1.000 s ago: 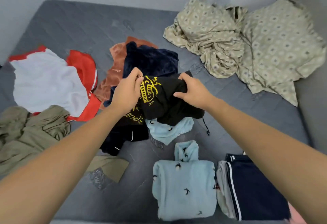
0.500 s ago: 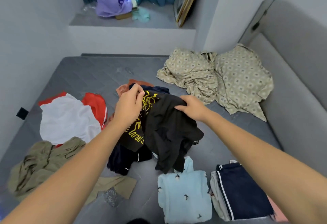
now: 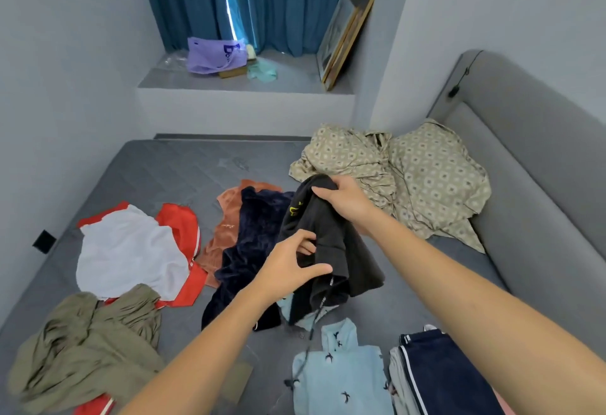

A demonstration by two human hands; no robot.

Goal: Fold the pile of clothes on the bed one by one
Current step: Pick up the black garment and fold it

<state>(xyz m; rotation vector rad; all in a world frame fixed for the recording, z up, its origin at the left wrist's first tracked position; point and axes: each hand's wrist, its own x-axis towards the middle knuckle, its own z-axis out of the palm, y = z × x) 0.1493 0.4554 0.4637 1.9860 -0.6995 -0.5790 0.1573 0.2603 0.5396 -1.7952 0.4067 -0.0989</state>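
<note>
Head view shows me mid-pick on the next garment: my right hand [image 3: 344, 199] is clenched around the top of a black garment [image 3: 328, 250] with yellow print, holding it up above the bed [image 3: 170, 171] so it hangs over the heap. My left hand [image 3: 295, 260] reaches into the hanging cloth with fingers loosely spread, touching it; I cannot tell whether it has caught an edge. A drawstring dangles from the bottom toward the folded light blue top [image 3: 341, 378] and the folded navy piece [image 3: 442, 372] near me. Unfolded things lie beyond: a dark blue velvet piece [image 3: 255, 237], a rust one [image 3: 226, 217], a red and white shirt [image 3: 131, 250], an olive garment [image 3: 82, 342].

I judge the task is early. Next I need to find two matching corners, shake the cloth open, and lay it flat on bare mattress, clear of the folded stack.
</note>
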